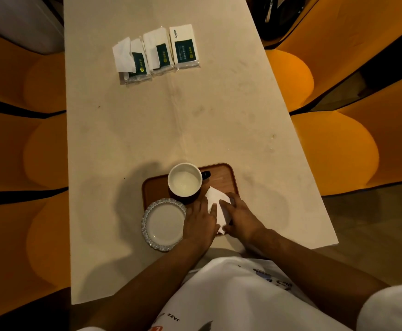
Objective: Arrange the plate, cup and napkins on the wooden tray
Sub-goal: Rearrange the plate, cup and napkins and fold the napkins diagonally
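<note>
A wooden tray (221,174) lies near the table's front edge. On its far left part stands a dark cup (184,182) with a white inside and its handle pointing right. A small white plate (163,223) with a ribbed rim rests on the tray's near left corner, partly overhanging it. A white napkin (215,199) lies on the tray's right half. My left hand (201,223) and my right hand (241,215) both press flat on the napkin, fingers spread, covering its near part.
Three packs of napkins (158,52) lie in a row at the far end of the beige table (147,130), the left one with loose sheets on top. Orange rounded seats (333,149) flank the table on both sides.
</note>
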Demonstrator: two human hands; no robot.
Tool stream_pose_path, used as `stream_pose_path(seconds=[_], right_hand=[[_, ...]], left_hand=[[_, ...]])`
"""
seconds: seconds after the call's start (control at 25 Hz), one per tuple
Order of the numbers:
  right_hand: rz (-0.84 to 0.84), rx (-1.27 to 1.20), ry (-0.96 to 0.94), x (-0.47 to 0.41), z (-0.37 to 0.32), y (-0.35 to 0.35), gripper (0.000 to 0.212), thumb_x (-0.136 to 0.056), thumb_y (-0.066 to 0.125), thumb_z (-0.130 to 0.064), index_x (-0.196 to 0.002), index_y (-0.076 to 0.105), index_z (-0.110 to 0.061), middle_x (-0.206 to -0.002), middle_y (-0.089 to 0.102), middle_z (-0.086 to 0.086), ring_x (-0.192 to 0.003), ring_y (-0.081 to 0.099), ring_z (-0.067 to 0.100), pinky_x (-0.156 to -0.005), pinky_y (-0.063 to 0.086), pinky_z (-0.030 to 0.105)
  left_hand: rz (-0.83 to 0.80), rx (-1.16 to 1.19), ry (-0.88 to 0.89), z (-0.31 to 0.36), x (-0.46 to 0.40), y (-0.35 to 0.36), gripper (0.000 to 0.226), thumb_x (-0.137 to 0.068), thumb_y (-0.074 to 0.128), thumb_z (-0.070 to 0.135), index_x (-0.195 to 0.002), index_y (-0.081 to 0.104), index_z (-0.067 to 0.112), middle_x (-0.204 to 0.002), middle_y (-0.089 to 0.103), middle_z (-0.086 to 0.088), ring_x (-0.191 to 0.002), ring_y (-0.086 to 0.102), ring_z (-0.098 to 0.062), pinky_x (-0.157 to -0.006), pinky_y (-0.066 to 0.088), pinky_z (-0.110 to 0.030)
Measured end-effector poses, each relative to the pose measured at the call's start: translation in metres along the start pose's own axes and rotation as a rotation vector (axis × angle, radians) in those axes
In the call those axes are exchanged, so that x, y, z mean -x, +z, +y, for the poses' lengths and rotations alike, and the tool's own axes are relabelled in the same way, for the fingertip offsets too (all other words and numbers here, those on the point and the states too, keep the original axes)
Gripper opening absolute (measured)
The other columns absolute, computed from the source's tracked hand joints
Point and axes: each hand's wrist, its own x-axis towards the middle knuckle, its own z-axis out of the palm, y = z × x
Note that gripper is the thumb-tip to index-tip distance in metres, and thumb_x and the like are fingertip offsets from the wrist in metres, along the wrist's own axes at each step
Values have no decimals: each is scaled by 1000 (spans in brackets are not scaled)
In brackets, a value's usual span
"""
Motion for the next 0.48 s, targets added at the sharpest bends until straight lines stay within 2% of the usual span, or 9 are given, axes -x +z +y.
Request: stream_pose_path(seconds=[0.12,0.28,0.48], right_hand=[[32,7,-3,0,-6,-5,83,-79,77,-23,-148,31,-16,-159,18,10,-140,32,30,-112,35,31],[47,68,-8,2,-9,-3,85,-80,77,-27,-149,28,-18,-160,17,10,-139,32,30,-111,36,32],[43,59,-19,0,-5,-3,85,-81,76,-28,-149,27,-19,-160,16,9,-139,33,29,-111,37,33]], left_hand=[[-9,-1,-7,1,-3,1,73,-98,51,51,-156,25,17,-162,24,-21,-145,27,-38,-117,27,-48],[-59,-4,-5,-2,-4,4,89,-91,54,61,-159,16,19,-165,16,-21,-151,19,-39,-122,20,-49],[-62,41,-28,0,-4,7,90,-89,60,59,-158,17,21,-166,16,-18,-151,18,-38,-122,19,-49]])
